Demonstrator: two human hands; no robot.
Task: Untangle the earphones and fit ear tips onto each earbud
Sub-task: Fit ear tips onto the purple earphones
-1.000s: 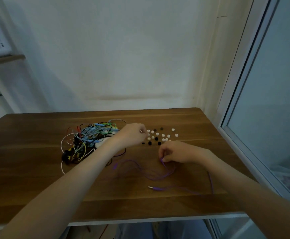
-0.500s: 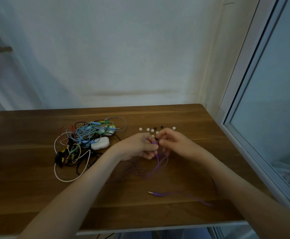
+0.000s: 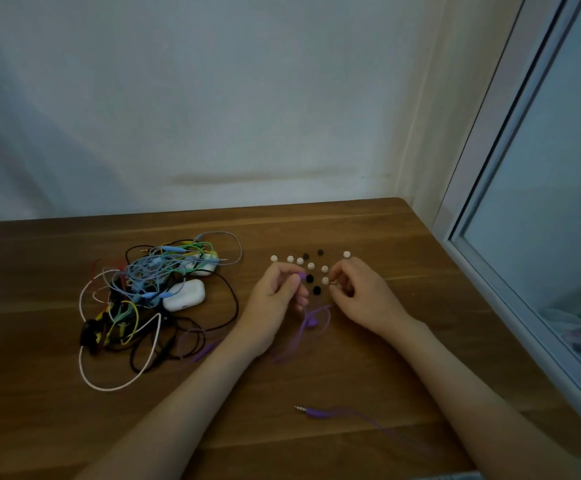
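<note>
- Losing the tip is, in my judgement, the first risk: the white ear tip (image 3: 325, 280) at the fingertips of the right hand (image 3: 360, 294) is small and round. A loose pinch may let it roll among the other ear tips (image 3: 300, 261) lying on the table (image 3: 403, 230).
- Pushing it on at an angle may fold its edge, so that it sits crooked on the purple earbud (image 3: 302, 276) or falls off later.
- The purple cable (image 3: 311, 320) hangs from the left hand (image 3: 278, 301) down to the table. It runs close to the tangle of earphones (image 3: 150, 289), so a careless pull may catch it there again. Its plug (image 3: 299, 408) lies apart, near the front edge.
- The black tips (image 3: 309, 278) lie just between the two hands, and a moving wrist may scatter them.
- Left hand: it is raised a little above the table, palm turned to the right, fingers curled. Thumb and forefinger grip the purple earbud, which points toward the other hand.
- Right hand: it is opposite and near, but not touching the left. The fingers are curled, with thumb and forefinger brought together at the white ear tip. Whether they really hold the tip or only touch it on the table, I cannot tell.
</note>
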